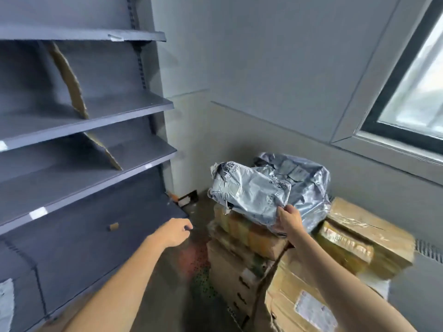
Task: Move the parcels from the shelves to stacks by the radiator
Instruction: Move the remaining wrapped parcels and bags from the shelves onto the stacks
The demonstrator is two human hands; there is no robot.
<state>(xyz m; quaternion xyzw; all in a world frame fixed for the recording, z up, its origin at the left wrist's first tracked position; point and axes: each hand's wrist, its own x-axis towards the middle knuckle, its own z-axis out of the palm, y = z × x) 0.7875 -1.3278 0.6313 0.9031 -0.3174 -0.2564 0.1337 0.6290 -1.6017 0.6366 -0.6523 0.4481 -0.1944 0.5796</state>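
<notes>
Head view takes in the grey shelves (84, 116) on the left, where no parcels show, only two cardboard dividers (69, 80) leaning between the boards and a small cardboard scrap (113, 226) on the lowest one. That suggests most of the shelf load now sits in the stacks at right. Under the window (412, 87), against the grey wall, brown boxes (282, 279) are piled in a leaning stack, with more taped boxes (366, 238) beside them near the radiator grille (429, 252). A big dark plastic-wrapped parcel (311, 188) sits on top at the back. In front of it, the light grey mailer bag (249, 190) rests on the top box. The right hand (288, 220) grips its near edge, probably to set it flat so it will not slide off. The left hand (177, 232) hangs free over the speckled floor (199, 264), near the bottom shelf, fingers loosely curled and holding nothing.
</notes>
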